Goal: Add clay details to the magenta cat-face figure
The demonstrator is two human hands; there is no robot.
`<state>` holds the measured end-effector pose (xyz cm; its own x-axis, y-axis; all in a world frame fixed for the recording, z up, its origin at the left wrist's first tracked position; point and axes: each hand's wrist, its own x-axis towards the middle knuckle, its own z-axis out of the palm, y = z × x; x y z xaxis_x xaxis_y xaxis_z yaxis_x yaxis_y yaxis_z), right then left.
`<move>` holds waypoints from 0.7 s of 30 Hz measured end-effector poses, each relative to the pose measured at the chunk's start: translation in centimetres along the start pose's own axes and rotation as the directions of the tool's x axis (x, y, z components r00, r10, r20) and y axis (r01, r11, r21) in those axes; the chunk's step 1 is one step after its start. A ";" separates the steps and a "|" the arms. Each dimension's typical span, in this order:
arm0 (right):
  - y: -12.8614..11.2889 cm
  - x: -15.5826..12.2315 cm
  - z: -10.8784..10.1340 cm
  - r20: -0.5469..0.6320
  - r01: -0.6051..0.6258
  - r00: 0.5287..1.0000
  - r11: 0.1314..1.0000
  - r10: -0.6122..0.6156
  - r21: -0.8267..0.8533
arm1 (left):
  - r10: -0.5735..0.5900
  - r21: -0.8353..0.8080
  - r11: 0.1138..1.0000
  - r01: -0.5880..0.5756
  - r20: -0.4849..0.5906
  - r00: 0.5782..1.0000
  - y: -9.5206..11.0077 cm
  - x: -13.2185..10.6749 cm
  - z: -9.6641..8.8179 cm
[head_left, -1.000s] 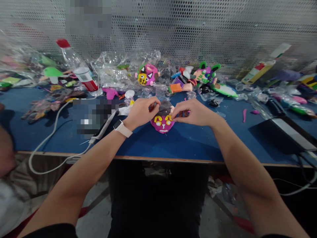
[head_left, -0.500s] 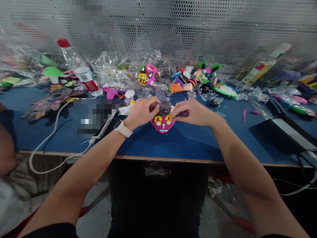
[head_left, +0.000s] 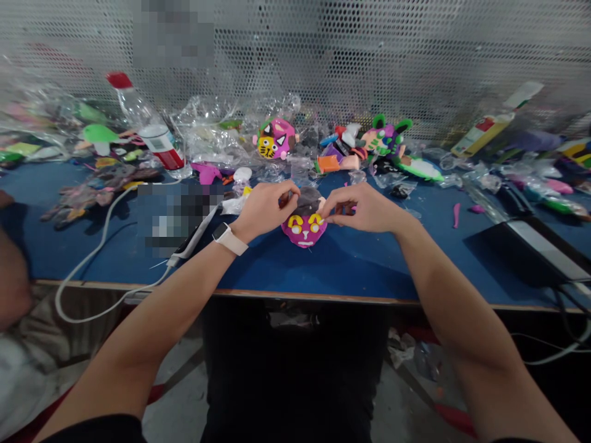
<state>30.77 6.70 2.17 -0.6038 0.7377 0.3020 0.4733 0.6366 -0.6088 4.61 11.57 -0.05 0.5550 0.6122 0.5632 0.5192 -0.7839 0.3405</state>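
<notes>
A clay face [head_left: 303,235] lies on the blue table in front of me, magenta below and dark grey on top, with yellow eye rings, white eyes and a white mouth. My left hand [head_left: 272,206], the wrist wearing a watch, rests at the face's upper left edge with its fingertips pinched together; what is between them, if anything, is hidden. At the right edge, my right hand [head_left: 353,209] pinches thumb and forefinger beside the yellow eye ring, and I cannot make out what is in the pinch.
Behind stand a finished-looking tiger clay face [head_left: 276,139] and a green-eared clay figure [head_left: 388,136] among plastic wrappers. A red-capped bottle [head_left: 159,144] leans at left near a white cable [head_left: 99,243]. A black box-like object [head_left: 535,249] lies at right. Another person's arm [head_left: 12,277] shows at far left.
My right hand has shifted very slightly at the right side of the clay face, its fingertips now a little farther from the eye. My left hand stays in place.
</notes>
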 end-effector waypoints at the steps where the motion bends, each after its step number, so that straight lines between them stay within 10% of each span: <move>1: 0.0 0.0 0.0 -0.003 -0.002 1.000 1.000 0.002 0.004 | 0.001 0.002 1.000 -0.001 -0.001 1.000 0.0 0.0 0.0; 21: 0.2 0.2 0.4 0.002 -0.062 0.998 0.998 0.062 0.033 | -0.015 0.003 1.000 0.015 0.007 1.000 0.1 0.0 0.0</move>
<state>30.43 6.87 1.82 -0.5745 0.7753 0.2624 0.4887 0.5821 -0.6499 4.66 11.44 0.00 0.5519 0.6246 0.5525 0.5292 -0.7744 0.3469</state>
